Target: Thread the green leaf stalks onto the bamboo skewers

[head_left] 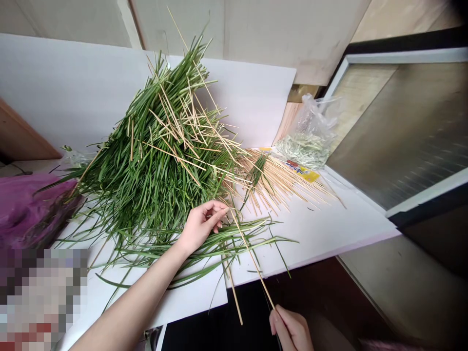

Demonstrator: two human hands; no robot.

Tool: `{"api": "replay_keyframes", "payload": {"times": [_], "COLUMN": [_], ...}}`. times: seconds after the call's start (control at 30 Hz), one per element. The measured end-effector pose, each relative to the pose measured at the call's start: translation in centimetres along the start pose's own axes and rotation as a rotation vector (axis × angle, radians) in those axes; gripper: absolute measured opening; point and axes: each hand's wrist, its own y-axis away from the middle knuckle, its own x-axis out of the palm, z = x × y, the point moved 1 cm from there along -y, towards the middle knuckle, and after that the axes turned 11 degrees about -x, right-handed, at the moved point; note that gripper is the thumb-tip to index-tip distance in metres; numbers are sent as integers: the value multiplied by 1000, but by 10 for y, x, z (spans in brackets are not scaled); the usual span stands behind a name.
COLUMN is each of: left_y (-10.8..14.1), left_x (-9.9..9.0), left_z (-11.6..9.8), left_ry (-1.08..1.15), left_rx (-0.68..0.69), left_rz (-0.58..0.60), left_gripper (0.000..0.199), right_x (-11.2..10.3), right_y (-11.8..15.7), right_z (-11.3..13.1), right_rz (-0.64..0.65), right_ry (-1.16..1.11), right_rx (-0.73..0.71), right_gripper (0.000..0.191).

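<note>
My right hand (291, 327) is closed round the lower end of a thin bamboo skewer (252, 253), which slants up and left across the table edge. At the skewer's upper tip, my left hand (204, 222) is closed in a pinch on a thin garlic chive (238, 212), its pale strand curling beside the tip. Loose garlic chives (256, 228) lie under and beside my left wrist. Behind it rises a large heap of garlic chives (157, 175) with many skewers scattered over it. Another skewer (234, 292) juts over the front edge.
Many bamboo skewers (288, 183) lie fanned out right of the heap, with a small chive bundle (259, 168) on them. A clear plastic bag (310, 141) with pale green contents stands behind. A purple bag (32, 200) is at left; a framed glass panel (402, 131) borders the right.
</note>
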Motion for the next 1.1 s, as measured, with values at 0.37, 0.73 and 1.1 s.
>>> {"api": "replay_keyframes", "payload": {"times": [0.37, 0.73, 1.1], "left_y": [-1, -3, -2], "left_x": [-1, -2, -2], "left_z": [5, 7, 7], "left_ry": [8, 15, -8], "left_rx": [-3, -8, -3], "left_rz": [27, 38, 18], "left_gripper": [42, 42, 42], "right_x": [0, 0, -2], "right_y": [-1, 0, 0], "right_z": [2, 0, -2], "right_rz": [-10, -4, 11], "right_ry": [2, -14, 18], "right_rx": [-18, -3, -2], "right_gripper": [49, 50, 51]}}
